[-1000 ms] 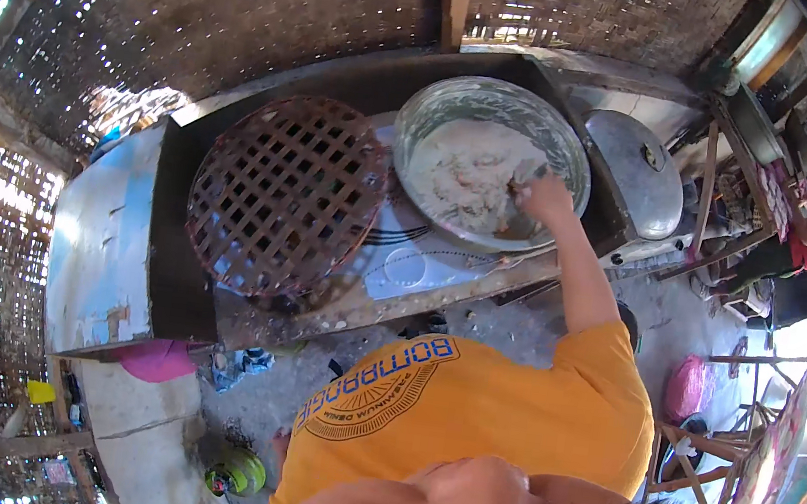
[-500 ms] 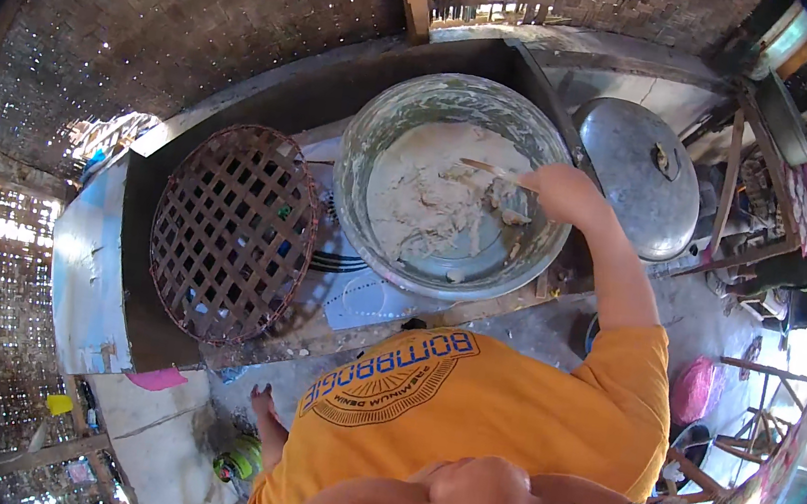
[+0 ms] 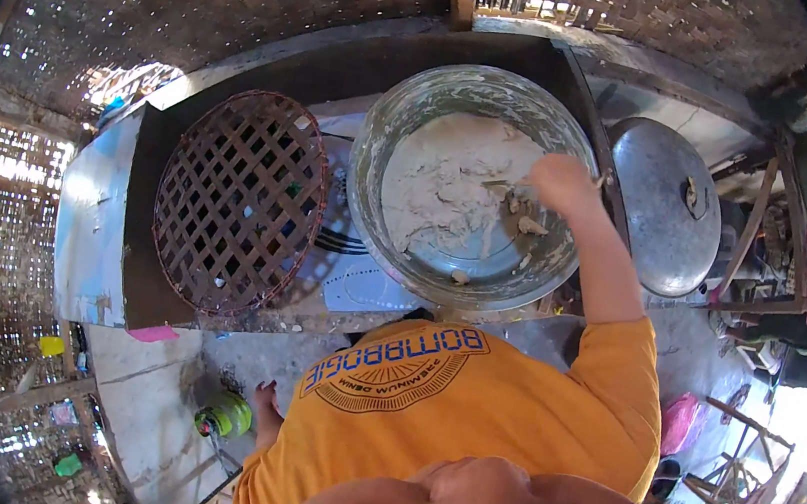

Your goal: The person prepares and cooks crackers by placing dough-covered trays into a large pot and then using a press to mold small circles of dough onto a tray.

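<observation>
My right hand (image 3: 563, 184) is closed around a thin, light-brown, stick-like utensil (image 3: 601, 181), over the right side of a big round metal pot (image 3: 370, 198). One end of the utensil pokes out to the right of the fist; its other end is mostly hidden by the hand and the mix. A thick, pale, dough-like mass (image 3: 442, 181) covers much of the pot's bottom, and smears coat the inner wall. Darker lumps (image 3: 528, 225) lie below the fist. Down at my left side hangs my left hand (image 3: 267, 401), fingers apart, holding nothing, above the floor.
Left of the pot, a round woven lattice tray (image 3: 240, 202) sits over a white appliance-like panel (image 3: 369, 288). A large domed metal lid (image 3: 661, 208) stands to the right. Low dark boards (image 3: 594, 134) edge the counter. A green container (image 3: 224, 415) is on the floor.
The view has shifted slightly. My right hand has moved a little left and away within the pot, and the utensil has turned, its rear end now showing right of the fist.
</observation>
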A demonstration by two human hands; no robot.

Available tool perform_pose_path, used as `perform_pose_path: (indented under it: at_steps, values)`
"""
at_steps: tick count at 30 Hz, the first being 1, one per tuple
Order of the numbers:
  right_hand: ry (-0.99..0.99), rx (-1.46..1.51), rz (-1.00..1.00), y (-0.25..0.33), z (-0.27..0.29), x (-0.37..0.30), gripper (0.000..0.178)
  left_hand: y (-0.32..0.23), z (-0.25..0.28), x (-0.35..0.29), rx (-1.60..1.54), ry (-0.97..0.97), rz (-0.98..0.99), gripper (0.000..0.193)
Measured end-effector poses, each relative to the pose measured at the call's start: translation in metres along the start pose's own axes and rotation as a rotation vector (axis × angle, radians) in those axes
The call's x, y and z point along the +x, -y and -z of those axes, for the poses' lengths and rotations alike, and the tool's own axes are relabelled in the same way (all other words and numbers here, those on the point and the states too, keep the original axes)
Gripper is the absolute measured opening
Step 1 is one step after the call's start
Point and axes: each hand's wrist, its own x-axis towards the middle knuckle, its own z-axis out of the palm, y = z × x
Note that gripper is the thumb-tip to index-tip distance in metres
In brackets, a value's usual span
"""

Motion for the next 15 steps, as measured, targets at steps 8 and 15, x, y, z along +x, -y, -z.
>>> perform_pose_path:
  at_steps: [8, 15]
  values:
    - [0.050, -0.042, 0.020, 0.040, 0.002, -0.001, 0.017, -0.012, 0.022, 0.015, -0.037, -0.309, -0.012, 0.055]
    - [-0.273, 0.421, 0.094, 0.120, 0.023, -0.036, 0.039, -0.088, 0.064, -0.011, -0.096, -0.491, -0.003, 0.054]
